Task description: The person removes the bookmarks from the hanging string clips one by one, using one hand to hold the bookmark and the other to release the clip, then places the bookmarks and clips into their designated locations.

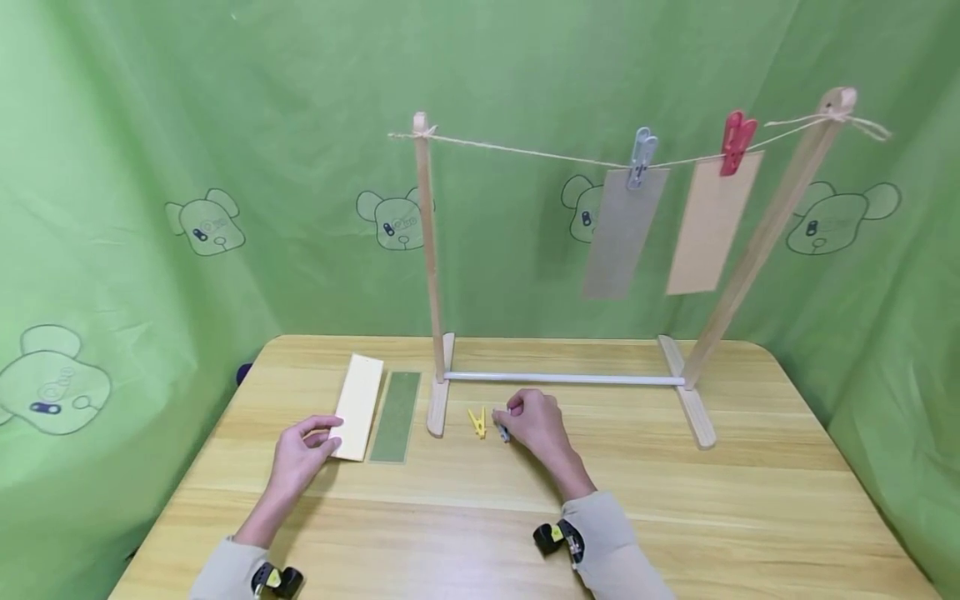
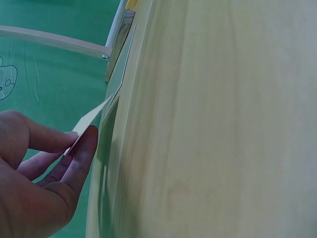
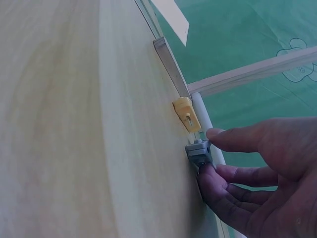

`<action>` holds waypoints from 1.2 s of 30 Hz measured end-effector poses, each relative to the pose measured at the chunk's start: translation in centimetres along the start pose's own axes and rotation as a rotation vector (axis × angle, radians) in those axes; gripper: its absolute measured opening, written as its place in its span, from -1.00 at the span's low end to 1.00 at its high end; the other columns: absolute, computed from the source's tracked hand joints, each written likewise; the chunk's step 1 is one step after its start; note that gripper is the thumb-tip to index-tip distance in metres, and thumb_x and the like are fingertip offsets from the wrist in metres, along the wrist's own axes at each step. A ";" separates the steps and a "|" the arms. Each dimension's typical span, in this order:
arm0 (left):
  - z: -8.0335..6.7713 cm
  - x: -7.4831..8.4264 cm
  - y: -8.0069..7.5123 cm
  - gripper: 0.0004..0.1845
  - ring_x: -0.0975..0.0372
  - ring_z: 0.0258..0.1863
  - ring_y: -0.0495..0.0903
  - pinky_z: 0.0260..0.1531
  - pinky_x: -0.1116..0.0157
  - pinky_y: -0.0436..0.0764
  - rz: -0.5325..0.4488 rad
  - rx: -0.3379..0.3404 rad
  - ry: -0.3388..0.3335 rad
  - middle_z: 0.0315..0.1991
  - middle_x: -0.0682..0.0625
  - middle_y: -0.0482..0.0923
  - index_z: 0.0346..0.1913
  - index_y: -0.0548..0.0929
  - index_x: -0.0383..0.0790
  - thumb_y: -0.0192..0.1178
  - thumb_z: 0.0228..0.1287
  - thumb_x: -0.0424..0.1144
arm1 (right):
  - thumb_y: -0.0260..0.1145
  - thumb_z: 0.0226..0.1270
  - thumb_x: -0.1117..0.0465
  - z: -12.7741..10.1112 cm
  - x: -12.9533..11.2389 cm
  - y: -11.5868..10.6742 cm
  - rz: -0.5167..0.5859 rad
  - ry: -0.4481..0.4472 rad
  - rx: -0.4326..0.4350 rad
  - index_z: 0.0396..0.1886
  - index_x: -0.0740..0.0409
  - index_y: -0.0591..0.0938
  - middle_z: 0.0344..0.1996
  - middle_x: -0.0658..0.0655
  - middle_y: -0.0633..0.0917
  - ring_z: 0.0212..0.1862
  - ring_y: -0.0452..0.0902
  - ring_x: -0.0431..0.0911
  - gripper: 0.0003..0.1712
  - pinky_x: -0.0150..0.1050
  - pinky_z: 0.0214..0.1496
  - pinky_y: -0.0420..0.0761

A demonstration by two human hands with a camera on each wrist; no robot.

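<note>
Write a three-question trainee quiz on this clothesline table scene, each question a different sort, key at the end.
1. True or false: the left hand pinches the cream paper strip lying on the wooden table.
2. Multiple choice: the right hand grips which clothespin? A the yellow plastic clothespin; B the grey plastic clothespin; C the red plastic clothespin.
3. Fill in: on the twine line, ___ strips hang.

Key: 1 true; 2 B; 3 two.

Left hand [image 1: 303, 454] pinches with thumb and fingers; right hand [image 1: 534, 422] curls, fingertips [image 3: 214, 174] gripping
</note>
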State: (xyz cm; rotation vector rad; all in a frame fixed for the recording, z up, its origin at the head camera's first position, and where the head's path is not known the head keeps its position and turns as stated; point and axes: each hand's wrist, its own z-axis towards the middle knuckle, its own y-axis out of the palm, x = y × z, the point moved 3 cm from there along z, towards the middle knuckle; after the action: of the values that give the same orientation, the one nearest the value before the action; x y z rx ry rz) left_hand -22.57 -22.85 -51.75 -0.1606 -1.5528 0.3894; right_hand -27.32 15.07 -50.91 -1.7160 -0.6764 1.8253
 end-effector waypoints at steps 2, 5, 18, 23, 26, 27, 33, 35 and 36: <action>0.0 0.0 0.0 -0.66 0.01 -0.01 0.69 -0.22 0.51 0.72 0.006 -0.001 0.000 0.20 -0.36 0.58 0.08 0.67 -0.49 0.32 0.23 -0.59 | 0.60 0.15 0.12 0.0 0.1 0.0 -0.001 -0.003 -0.003 -0.27 0.30 0.74 -0.44 0.09 0.72 -0.39 0.62 -0.09 -0.66 -0.20 -0.29 0.73; 0.0 0.0 0.2 -0.67 -0.02 0.00 0.69 -0.21 0.51 0.72 0.016 -0.001 0.001 0.19 -0.37 0.59 0.07 0.68 -0.50 0.31 0.22 -0.59 | 0.60 0.15 0.12 0.0 0.1 -0.1 0.002 0.001 -0.009 -0.26 0.30 0.74 -0.43 0.09 0.72 -0.37 0.62 -0.08 -0.65 -0.19 -0.27 0.74; 0.4 -0.4 0.4 -0.70 -0.06 -0.01 0.70 -0.23 0.48 0.73 0.046 -0.010 -0.023 0.16 -0.38 0.60 0.04 0.69 -0.49 0.30 0.22 -0.59 | 0.60 0.16 0.11 -0.2 0.3 -0.2 0.008 0.019 -0.013 -0.26 0.28 0.74 -0.42 0.09 0.72 -0.35 0.63 -0.06 -0.66 -0.17 -0.24 0.75; 0.4 -0.5 0.3 -0.70 -0.01 -0.04 0.71 -0.24 0.43 0.76 0.047 -0.020 -0.030 0.15 -0.40 0.59 0.04 0.68 -0.51 0.30 0.23 -0.59 | 0.59 0.18 0.13 -0.2 0.1 -0.2 0.000 0.001 -0.018 -0.24 0.30 0.74 -0.40 0.09 0.73 -0.32 0.64 -0.06 -0.67 -0.15 -0.22 0.75; 0.3 -0.5 0.2 -0.70 0.09 -0.13 0.71 -0.28 0.39 0.78 0.054 -0.025 -0.033 0.12 -0.40 0.60 0.04 0.68 -0.51 0.27 0.23 -0.60 | 0.59 0.18 0.14 -0.2 0.0 -0.2 0.008 0.002 -0.024 -0.22 0.32 0.74 -0.39 0.11 0.73 -0.31 0.64 -0.05 -0.66 -0.14 -0.20 0.76; 0.3 -0.5 0.2 -0.70 0.11 -0.15 0.70 -0.29 0.38 0.79 0.058 -0.027 -0.035 0.10 -0.40 0.60 0.04 0.68 -0.51 0.26 0.23 -0.60 | 0.59 0.18 0.14 -0.3 0.0 -0.2 0.010 0.001 -0.024 -0.22 0.32 0.74 -0.39 0.11 0.73 -0.31 0.64 -0.05 -0.66 -0.15 -0.20 0.76; 0.2 -0.5 0.1 -0.71 0.00 -0.09 0.71 -0.31 0.44 0.75 0.140 -0.019 -0.017 0.03 -0.38 0.64 0.01 0.70 -0.48 0.29 0.22 -0.58 | 0.59 0.18 0.13 -0.4 -0.2 -0.3 0.002 -0.010 -0.018 -0.24 0.31 0.75 -0.40 0.10 0.73 -0.31 0.65 -0.05 -0.67 -0.14 -0.20 0.76; 0.3 -0.4 0.1 -0.70 -0.03 -0.08 0.71 -0.31 0.41 0.77 0.140 -0.017 -0.019 0.02 -0.40 0.65 0.01 0.70 -0.49 0.30 0.20 -0.59 | 0.59 0.18 0.13 -0.4 -0.1 -0.3 -0.001 -0.009 -0.017 -0.24 0.30 0.75 -0.40 0.10 0.73 -0.32 0.65 -0.05 -0.67 -0.14 -0.20 0.76; 0.3 -0.4 0.2 -0.70 -0.03 -0.09 0.71 -0.32 0.39 0.78 0.142 -0.016 -0.019 0.01 -0.41 0.64 0.01 0.70 -0.50 0.30 0.19 -0.60 | 0.59 0.18 0.13 -0.4 -0.1 -0.3 -0.001 -0.009 -0.017 -0.24 0.30 0.75 -0.41 0.09 0.73 -0.32 0.65 -0.05 -0.67 -0.14 -0.21 0.76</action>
State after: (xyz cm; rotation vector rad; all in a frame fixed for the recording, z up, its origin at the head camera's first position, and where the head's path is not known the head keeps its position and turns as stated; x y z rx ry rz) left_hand -22.87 -22.88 -52.19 -0.2813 -1.5684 0.4911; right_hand -26.94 15.23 -50.62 -1.7186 -0.6987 1.8330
